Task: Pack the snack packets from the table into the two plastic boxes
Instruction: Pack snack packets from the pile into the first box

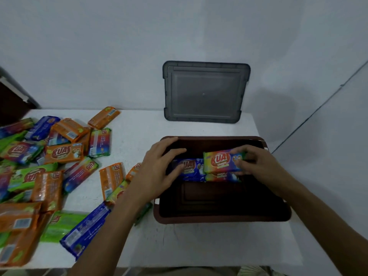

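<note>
A dark brown plastic box (222, 219) sits open on the white worktop (139, 134). At the box's 12 o'clock end, the right hand (256, 166) has its fingers (242, 155) closed on a rainbow snack packet (221, 161), held over another rainbow packet (221, 177). The left hand (157, 170) rests spread fingers (175, 170) on a blue snack packet (192, 169) beside it. A grey lid (206, 92) leans against the wall at 12 o'clock. Loose packets (49, 166) lie heaped at 9 o'clock.
</note>
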### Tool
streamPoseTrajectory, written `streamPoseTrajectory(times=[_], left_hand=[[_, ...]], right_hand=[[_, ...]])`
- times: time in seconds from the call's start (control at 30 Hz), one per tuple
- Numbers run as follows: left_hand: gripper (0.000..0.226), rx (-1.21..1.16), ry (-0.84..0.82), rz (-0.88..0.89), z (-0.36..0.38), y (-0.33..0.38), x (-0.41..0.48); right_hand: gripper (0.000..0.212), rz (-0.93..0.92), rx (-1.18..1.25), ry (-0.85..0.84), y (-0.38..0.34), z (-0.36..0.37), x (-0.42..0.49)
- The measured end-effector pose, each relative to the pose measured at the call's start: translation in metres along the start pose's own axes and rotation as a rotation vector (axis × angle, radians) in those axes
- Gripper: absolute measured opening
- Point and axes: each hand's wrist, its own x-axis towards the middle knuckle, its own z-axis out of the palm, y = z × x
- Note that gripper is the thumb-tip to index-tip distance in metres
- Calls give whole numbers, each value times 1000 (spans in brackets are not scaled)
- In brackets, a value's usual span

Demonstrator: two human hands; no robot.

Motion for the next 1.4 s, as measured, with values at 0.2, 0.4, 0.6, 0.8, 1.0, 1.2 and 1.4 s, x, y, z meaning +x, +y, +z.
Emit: streamPoseTrajectory(times=[0.2, 0.4, 0.6, 0.8, 1.0, 1.2, 1.4], left_hand=[[47, -21, 2, -76, 7, -2, -7], [40, -100, 37, -87, 6, -3, -10], [35, -195, 81, -154, -13, -31, -39], [30, 16, 84, -361, -56, -110, -92], [39, 421, -50, -503, -96, -187, -121], [58, 421, -201, -461, -104, -210, -118], [58, 319, -195, -501, -100, -214, -116]], right_hand=[[14, 4, -473, 92, 26, 21, 19], [27, -92, -1031, 92, 18, 39, 19], [30, -350, -923, 239, -38, 85, 11], [30, -632, -749, 151, -97, 190, 14], [43, -465, -943, -142, -106, 298, 45], [55, -289, -1155, -231, -91, 352, 70], [46, -210, -954, -185, -87, 357, 72]])
